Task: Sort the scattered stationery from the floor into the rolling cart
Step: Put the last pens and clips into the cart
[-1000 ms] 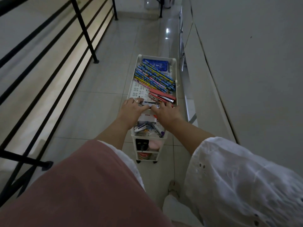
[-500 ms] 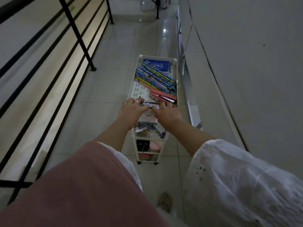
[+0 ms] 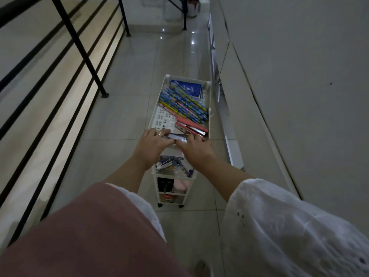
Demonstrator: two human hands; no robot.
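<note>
Left grip lies on the near rim of the rolling cart's top tray, its fingers laid forward over the rim. Whether it clasps the rim or only presses on it cannot be told. Right grip sits just beside it on the same rim, fingers curled over the edge with the tips hidden. Between the two lies a small shiny object, too blurred to identify.

The cart stands on the tiled floor between a black railing at left and a pale wall at right. Its top tray holds patterned pencils and a red stapler. At the far end lies a blue packet with a white emblem, its writing unreadable.

The grips partly cover the middle tier, a jumble of small items. The lower tiers show only a pink shape and dark forms.

White sleeves and pink cloth fill the near frame. A foot is cut off at the bottom edge.
</note>
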